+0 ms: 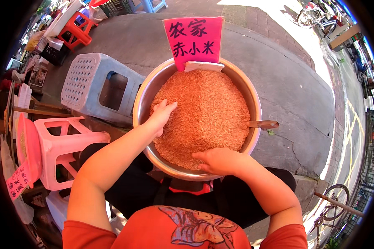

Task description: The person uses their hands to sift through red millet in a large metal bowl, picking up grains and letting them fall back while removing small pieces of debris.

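A wide metal basin (257, 97) between my knees is heaped with reddish-brown rice-like grain (207, 112). My left hand (162, 116) rests at the left side of the heap, its fingers stretched out and apart, touching the grain. Low on the near side, my right hand (218, 161) lies against the grain with fingers extended; some fingertips are hidden. Neither hand shows anything gripped. A handle (265, 124) of a scoop or spoon sticks out over the right rim, its other end buried. At the far rim stands a pink sign card (195, 39) with a whitish block (203, 66) at its foot.
Left of the basin is a grey-blue plastic stool (81, 81) on its side. Nearer stands a pink stool (54, 145) beside a pink tub (29, 149). A red stool (77, 31) sits farther back. Grey pavement (295, 108) stretches right, toward a bicycle (334, 203).
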The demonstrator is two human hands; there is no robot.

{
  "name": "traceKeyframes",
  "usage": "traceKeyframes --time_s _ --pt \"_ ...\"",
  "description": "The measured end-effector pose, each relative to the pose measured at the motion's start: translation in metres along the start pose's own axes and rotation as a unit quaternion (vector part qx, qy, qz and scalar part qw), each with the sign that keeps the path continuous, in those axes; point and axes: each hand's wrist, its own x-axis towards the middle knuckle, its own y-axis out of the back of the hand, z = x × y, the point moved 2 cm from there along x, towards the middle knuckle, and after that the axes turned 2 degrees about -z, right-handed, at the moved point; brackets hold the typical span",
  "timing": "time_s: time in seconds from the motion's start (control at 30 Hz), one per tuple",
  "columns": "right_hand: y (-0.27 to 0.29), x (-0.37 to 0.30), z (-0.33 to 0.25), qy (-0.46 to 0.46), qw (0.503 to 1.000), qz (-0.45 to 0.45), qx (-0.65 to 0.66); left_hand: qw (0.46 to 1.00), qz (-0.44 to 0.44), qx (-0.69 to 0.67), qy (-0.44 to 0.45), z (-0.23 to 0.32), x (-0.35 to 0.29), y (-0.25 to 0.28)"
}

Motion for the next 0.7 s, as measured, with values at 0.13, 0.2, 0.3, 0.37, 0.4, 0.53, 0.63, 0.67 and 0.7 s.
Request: traceKeyframes --time_s 0.13,0.2,0.3,0.37,0.4,0.53,0.63,0.67,0.7 --pt "0.017 0.000 -0.010 0.029 0.991 0.100 -0.085 0.999 -0.015 -0.038 -0.007 -0.005 0.007 0.002" --pt "0.025 0.002 -0.007 0.071 0.984 0.159 -0.023 0.996 -0.042 -0.076 -0.001 -0.009 0.012 0.008" --pt "0.050 -0.002 0.001 0.123 0.959 0.248 0.068 0.991 -0.080 -0.105 -0.012 -0.007 0.008 0.009" --pt "0.074 -0.006 0.007 0.089 0.941 0.294 0.145 0.990 -0.077 -0.113 -0.016 -0.009 0.008 0.016" --pt "0.086 -0.008 0.013 0.039 0.931 0.306 0.193 0.991 -0.073 -0.115 -0.016 -0.010 0.006 0.018" --pt "0.100 -0.003 0.053 -0.063 0.862 0.438 0.248 0.990 -0.071 -0.125 -0.017 0.003 -0.003 0.004" --pt "0.095 0.019 0.044 0.024 0.844 0.531 0.076 0.989 -0.069 -0.131 -0.032 0.002 0.000 0.004" --pt "0.095 0.025 0.041 0.026 0.845 0.529 0.077 0.987 -0.072 -0.134 -0.046 0.001 0.001 0.005" --pt "0.095 0.030 0.035 0.055 0.844 0.533 0.019 0.987 -0.071 -0.135 -0.044 0.002 0.000 0.005"
